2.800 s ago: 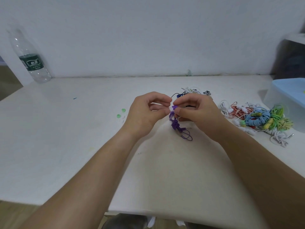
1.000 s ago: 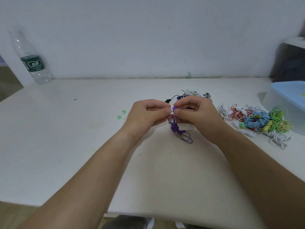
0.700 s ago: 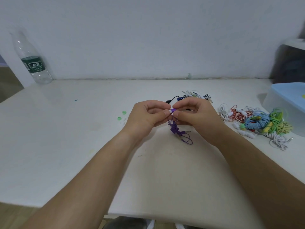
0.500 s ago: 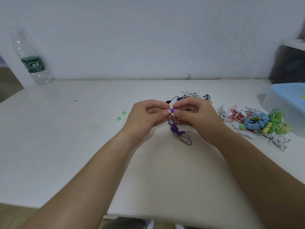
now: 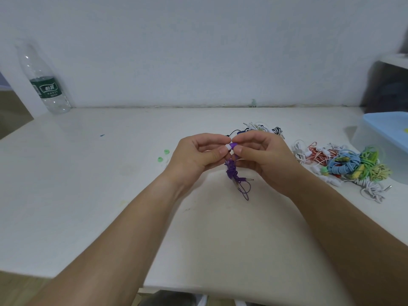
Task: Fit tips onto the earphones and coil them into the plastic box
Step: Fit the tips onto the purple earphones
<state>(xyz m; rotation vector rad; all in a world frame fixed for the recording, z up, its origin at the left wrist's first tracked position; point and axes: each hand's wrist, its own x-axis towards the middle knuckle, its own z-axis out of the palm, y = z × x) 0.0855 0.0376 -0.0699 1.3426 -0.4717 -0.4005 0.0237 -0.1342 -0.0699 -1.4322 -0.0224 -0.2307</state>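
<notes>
Both hands meet above the middle of the white table point(image 5: 88, 195). My left hand point(image 5: 196, 155) pinches a small white ear tip point(image 5: 227, 147) between thumb and forefinger. My right hand point(image 5: 262, 157) pinches the purple earbud point(image 5: 234, 145) right against that tip. The purple earphone cable point(image 5: 236, 177) hangs bunched below my fingers, its jack and a loop resting on the table. The plastic box point(image 5: 384, 138), with its light-blue lid, stands at the far right edge.
A heap of tangled earphones point(image 5: 344, 166) in white, orange, blue and green lies right of my hands. More earphones point(image 5: 260, 129), black and white, lie behind my right hand. Two green tips point(image 5: 163, 155) sit left of my left hand. A water bottle point(image 5: 45, 82) stands at the back left.
Both hands stayed together with only small finger shifts. The white tip now shows pressed against the purple earbud between my fingertips.
</notes>
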